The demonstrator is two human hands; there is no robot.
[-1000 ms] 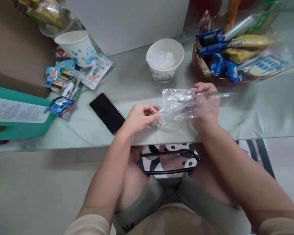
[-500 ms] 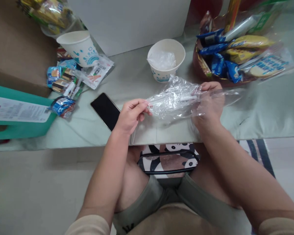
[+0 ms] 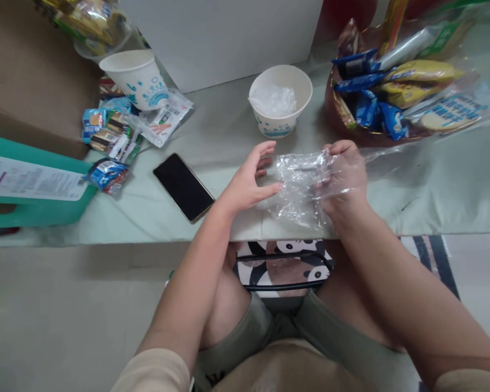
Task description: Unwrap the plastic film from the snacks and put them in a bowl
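A crumpled clear plastic bag (image 3: 300, 188) hangs above the table's front edge. My right hand (image 3: 345, 174) is closed on it, with part of the film lying over the fingers and trailing to the right. Beside the bag's left end, my left hand (image 3: 255, 177) has its fingers and thumb spread apart, the thumb tip close to the film. Just beyond both hands stands a white paper cup (image 3: 277, 128) with crumpled clear plastic inside. A black-screened phone (image 3: 183, 188) lies on the cloth left of my left hand.
A dark red bowl (image 3: 335, 117) of wrapped snacks stands at the back right. On the left are another paper cup (image 3: 141, 81), snack packets (image 3: 108, 174), a teal holder (image 3: 65, 209) and a cardboard box (image 3: 32, 92). A white panel (image 3: 228, 38) rises behind.
My left hand has let go of the stretched bag's left end and spread its fingers, moving slightly right. The bag has slackened and hangs lower from my right hand.
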